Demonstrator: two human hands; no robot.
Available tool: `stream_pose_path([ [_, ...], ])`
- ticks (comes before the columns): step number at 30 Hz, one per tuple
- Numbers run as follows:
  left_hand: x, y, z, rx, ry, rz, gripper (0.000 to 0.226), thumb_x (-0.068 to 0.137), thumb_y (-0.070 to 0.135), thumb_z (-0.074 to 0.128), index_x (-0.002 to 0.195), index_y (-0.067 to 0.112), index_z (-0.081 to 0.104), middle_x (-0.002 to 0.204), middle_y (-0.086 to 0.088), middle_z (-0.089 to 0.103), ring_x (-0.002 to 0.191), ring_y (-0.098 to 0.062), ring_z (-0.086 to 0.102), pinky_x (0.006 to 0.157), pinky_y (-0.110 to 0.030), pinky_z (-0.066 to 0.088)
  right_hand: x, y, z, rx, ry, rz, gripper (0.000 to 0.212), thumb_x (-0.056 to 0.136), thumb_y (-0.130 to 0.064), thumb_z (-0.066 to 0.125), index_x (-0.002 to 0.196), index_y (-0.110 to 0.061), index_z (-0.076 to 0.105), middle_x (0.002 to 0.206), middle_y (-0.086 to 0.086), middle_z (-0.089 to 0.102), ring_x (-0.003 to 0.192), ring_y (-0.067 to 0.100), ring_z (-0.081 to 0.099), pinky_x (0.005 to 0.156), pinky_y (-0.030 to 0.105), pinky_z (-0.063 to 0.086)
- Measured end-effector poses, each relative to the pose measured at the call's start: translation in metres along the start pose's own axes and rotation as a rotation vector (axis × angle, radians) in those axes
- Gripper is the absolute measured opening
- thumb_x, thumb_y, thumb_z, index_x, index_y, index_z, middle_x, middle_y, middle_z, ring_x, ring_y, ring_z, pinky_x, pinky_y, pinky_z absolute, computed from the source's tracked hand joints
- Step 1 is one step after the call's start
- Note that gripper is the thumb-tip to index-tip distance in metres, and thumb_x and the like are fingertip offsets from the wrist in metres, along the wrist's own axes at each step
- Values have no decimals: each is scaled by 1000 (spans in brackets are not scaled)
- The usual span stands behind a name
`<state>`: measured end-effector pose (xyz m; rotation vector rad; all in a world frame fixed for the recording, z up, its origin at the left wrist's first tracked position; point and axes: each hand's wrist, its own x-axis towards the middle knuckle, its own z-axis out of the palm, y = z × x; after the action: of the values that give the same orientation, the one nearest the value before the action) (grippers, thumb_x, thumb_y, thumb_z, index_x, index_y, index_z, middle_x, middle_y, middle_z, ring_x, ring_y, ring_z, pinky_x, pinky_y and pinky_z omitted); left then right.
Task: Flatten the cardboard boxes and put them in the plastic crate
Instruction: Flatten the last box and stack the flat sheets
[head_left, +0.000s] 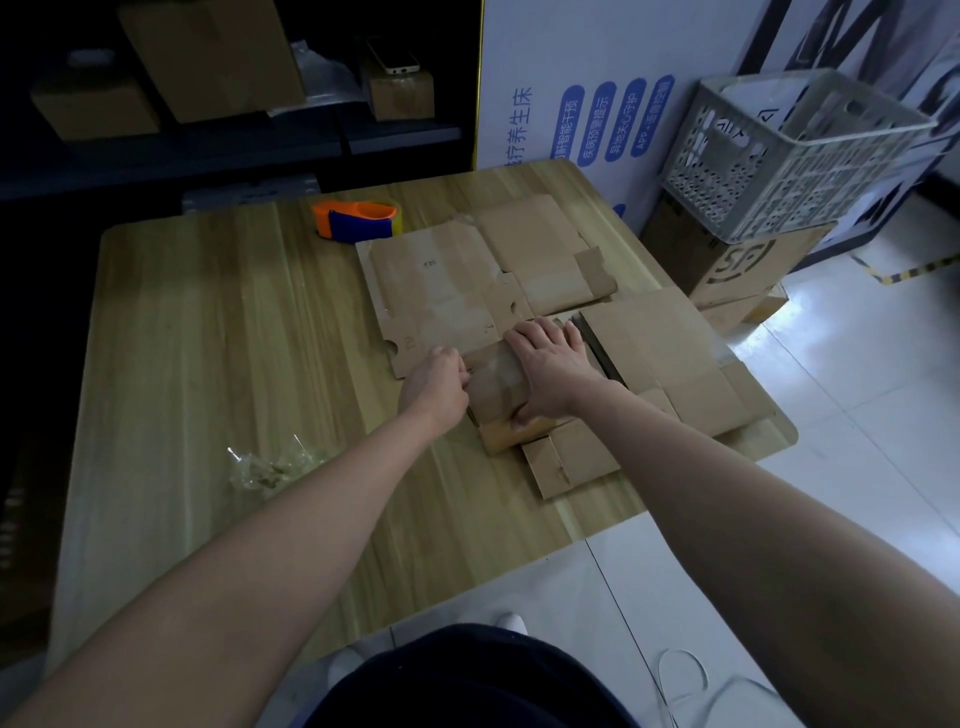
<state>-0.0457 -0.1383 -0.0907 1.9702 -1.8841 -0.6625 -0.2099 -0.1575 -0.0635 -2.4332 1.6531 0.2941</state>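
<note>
**Item: one small taped box, in hand, not yet flattened**

Location: the small taped box lies directly beneath the right hand and hard against the left hand, on a wooden table.

Hands: the right is spread, fingers flat, pressing down on the box top. The left is curled at the box's left end, seemingly pinching tape or a flap; which, I cannot tell.

Handling: light, thin board. It looks stiff along the panels and weak at the creases. The glossy tape looks slippery, so best to grip at a bare flap edge or seam.

Also present: flattened cardboard sheets beyond and to the right of the fingers. A tape dispenser sits farther off. The plastic crate stands well beyond the right hand, off the table.
</note>
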Motion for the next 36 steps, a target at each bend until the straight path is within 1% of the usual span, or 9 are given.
stream_pose_path([
  [3, -3, -3, 4, -14, 6, 75, 14, 95, 11, 48, 82, 16, 43, 97, -1, 47, 70, -14, 44, 54, -25, 29, 0, 0, 0, 2, -2, 7, 123, 55, -54, 83, 149, -21, 12, 151, 0, 17, 143, 26, 2, 115, 52, -5],
  [5, -9, -6, 9, -84, 47, 117, 7, 97, 13, 43, 94, 14, 49, 105, -2, 49, 77, -18, 52, 60, -31, 41, 0, 0, -1, 2, 0, 7, 123, 54, -54, 83, 149, -20, 13, 151, 1, 18, 143, 27, 3, 115, 52, -5],
  [6, -12, -7, 11, -106, 71, 128, 12, 98, 15, 43, 102, 13, 54, 109, -2, 49, 82, -20, 55, 66, -35, 46, 0, 0, -1, 2, 2, 7, 123, 54, -54, 83, 149, -20, 13, 151, 1, 18, 143, 27, 2, 115, 53, -5],
  [8, -15, -9, 14, -129, 106, 136, 21, 97, 16, 46, 111, 11, 60, 108, 0, 52, 82, -18, 56, 68, -32, 46, -1, -1, -1, -8, -2, 7, 123, 55, -55, 83, 149, -20, 13, 152, 1, 17, 143, 27, 2, 115, 53, -5],
  [12, -12, -9, 10, -185, 131, 135, 19, 94, 15, 54, 105, 9, 69, 94, 5, 54, 78, -12, 52, 66, -22, 37, 0, -1, -1, -13, -4, 13, 124, 54, -55, 83, 149, -20, 12, 152, 1, 16, 144, 27, 1, 116, 53, -4],
  [17, -6, -8, 5, -258, 127, 137, 15, 88, 14, 63, 97, 8, 74, 88, 5, 58, 78, -10, 50, 65, -15, 33, 1, 3, 1, 2, -1, 14, 125, 53, -55, 84, 149, -20, 12, 153, 1, 16, 144, 27, 1, 115, 53, -6],
  [22, 0, -7, 1, -244, 78, 145, 13, 86, 14, 65, 93, 9, 74, 86, 4, 59, 81, -14, 55, 72, -25, 42, 3, 5, 2, 6, -2, 8, 126, 53, -54, 84, 149, -20, 12, 153, 1, 16, 144, 28, 1, 115, 53, -6],
  [27, 6, 0, -2, -94, 84, 79, 11, 88, 15, 61, 80, 15, 68, 87, 3, 61, 79, -14, 55, 65, -25, 37, 4, 1, 3, -15, 5, 4, 125, 52, -55, 84, 149, -22, 13, 151, 1, 18, 143, 28, 3, 115, 54, -5],
  [36, 5, 1, 1, 111, 67, 182, 9, 94, 14, 50, 86, 16, 52, 89, 1, 50, 76, -14, 40, 65, -27, 30, 4, 0, 2, -16, 8, 8, 125, 52, -53, 85, 149, -22, 13, 152, 0, 18, 143, 27, 2, 114, 53, -6],
])
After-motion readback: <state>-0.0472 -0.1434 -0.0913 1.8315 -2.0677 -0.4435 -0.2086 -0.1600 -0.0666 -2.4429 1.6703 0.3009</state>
